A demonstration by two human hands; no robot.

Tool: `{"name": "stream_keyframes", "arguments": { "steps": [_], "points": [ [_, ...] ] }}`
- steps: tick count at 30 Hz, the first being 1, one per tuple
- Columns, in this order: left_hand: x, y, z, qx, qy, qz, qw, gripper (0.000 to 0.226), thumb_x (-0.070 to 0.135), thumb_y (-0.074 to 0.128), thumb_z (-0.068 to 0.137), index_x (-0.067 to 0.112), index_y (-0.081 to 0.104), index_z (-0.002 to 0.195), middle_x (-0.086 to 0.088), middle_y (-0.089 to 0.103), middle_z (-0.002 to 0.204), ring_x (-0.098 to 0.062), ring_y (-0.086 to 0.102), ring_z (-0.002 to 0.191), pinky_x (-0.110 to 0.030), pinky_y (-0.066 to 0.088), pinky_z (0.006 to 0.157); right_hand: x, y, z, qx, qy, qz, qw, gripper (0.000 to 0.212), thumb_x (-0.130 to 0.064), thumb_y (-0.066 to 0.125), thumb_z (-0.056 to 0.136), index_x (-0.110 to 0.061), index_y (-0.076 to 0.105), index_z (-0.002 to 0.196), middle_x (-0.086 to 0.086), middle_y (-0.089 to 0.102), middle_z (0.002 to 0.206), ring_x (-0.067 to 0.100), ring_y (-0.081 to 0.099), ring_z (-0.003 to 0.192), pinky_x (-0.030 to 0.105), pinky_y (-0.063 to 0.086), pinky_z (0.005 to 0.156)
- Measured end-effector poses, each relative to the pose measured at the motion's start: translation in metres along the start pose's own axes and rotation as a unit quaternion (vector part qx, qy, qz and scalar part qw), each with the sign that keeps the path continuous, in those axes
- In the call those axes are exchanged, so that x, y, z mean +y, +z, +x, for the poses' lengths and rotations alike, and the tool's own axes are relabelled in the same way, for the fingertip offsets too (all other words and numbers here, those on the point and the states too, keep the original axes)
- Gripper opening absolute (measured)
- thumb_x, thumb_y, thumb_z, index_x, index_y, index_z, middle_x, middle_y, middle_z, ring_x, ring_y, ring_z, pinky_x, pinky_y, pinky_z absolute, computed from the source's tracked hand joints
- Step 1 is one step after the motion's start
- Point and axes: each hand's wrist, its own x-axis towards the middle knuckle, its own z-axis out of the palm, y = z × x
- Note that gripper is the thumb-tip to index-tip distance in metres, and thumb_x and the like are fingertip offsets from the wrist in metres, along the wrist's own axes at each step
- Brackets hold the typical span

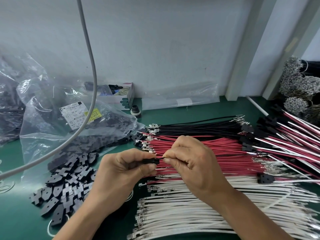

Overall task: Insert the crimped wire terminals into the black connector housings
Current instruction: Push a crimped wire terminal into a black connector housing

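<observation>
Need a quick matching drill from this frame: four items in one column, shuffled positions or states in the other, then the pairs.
1. white wires
2. loose black housings
3. black wires
4. left hand

A. farthest wire row
B. heaped left of the hands
C. holds a black housing
D. nearest wire row

Pairs: 1-D, 2-B, 3-A, 4-C

a green bench (15, 187) carries everything. loose black housings (67, 181) lie heaped at the left, just beside clear bags (52, 118) of more. across the middle and right lie 3 rows of wires: black wires (199, 127) farthest, red wires (216, 149) between, white wires (190, 213) nearest. finished harnesses (285, 135) lie at the right. a small box (121, 97) stands by the wall.
</observation>
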Motion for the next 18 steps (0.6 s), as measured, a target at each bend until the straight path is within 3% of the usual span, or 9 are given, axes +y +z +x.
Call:
{"name": "stream_keyframes", "arguments": {
  "steps": [9, 13, 16, 18],
  "points": [
    [-0.003, 0.001, 0.000, -0.007, -0.005, 0.000, 1.000, 0.025, 0.004, 0.078, 0.070, 0.015, 0.082, 0.092, -0.017, 0.079, 0.084, -0.032, 0.077, 0.073, -0.026, 0.063, 0.068, 0.000, 0.003, -0.002, 0.003, 0.000, 0.011, 1.000, 0.013, -0.020, 0.070, 0.091, -0.011, 0.075, 0.084, -0.006, 0.060, 0.080, 0.013, 0.056, 0.076, 0.034, 0.049, 0.064],
    [-0.005, 0.003, 0.003, 0.023, -0.014, -0.024, 0.999, 0.024, 0.005, 0.078, 0.072, 0.015, 0.082, 0.093, -0.018, 0.078, 0.081, -0.031, 0.077, 0.070, -0.024, 0.062, 0.066, 0.001, -0.001, 0.003, 0.013, 0.009, -0.027, 1.000, 0.011, -0.026, 0.073, 0.091, -0.016, 0.078, 0.088, -0.008, 0.062, 0.082, 0.013, 0.056, 0.079, 0.034, 0.050, 0.064],
    [-0.007, 0.004, 0.006, 0.065, -0.011, -0.035, 0.997, 0.019, 0.005, 0.078, 0.074, 0.013, 0.081, 0.092, -0.017, 0.078, 0.081, -0.030, 0.077, 0.070, -0.026, 0.063, 0.064, 0.004, -0.011, 0.008, 0.094, -0.008, -0.116, 0.989, 0.010, -0.027, 0.078, 0.087, -0.018, 0.078, 0.092, -0.007, 0.061, 0.086, 0.012, 0.051, 0.083, 0.025, 0.045, 0.066],
    [-0.008, 0.002, 0.009, 0.111, -0.017, -0.048, 0.993, 0.017, 0.005, 0.077, 0.076, 0.010, 0.081, 0.091, -0.017, 0.078, 0.081, -0.029, 0.077, 0.068, -0.026, 0.063, 0.061, 0.006, -0.015, 0.005, 0.097, -0.034, -0.141, 0.985, 0.006, -0.023, 0.078, 0.088, -0.018, 0.077, 0.089, -0.007, 0.060, 0.084, 0.011, 0.050, 0.079, 0.021, 0.043, 0.063]
  ]
}}
